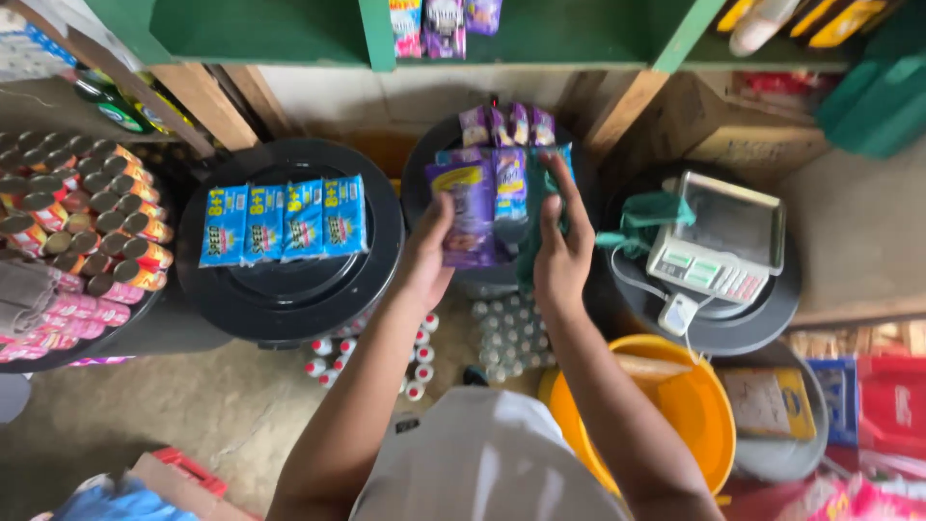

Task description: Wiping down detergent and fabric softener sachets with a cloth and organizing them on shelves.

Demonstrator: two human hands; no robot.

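We look down into a small shop with green shelves (540,34) up top and a bare dirt floor (193,405) below. Three black drums with round lids stand side by side. On the left drum lid (289,280) lie four blue snack packs (285,220) in a row. Over the middle drum (429,164), the left hand (429,253) holds a purple sachet strip (468,214), with its fingers closed on the strip's lower edge. The right hand (562,246) is just beside it, its fingers wrapped around a dark green packet (533,217) that touches the purple ones. More purple sachets (506,125) lie farther back on the same drum. On the right drum sits a white weighing scale (719,251) with a green cloth (646,217) next to it. Stacked tin cans (87,212) fill the left side. Small white bottles with red caps (333,352) stand on the floor between the drums, and a yellow bucket (694,415) sits near the right arm.
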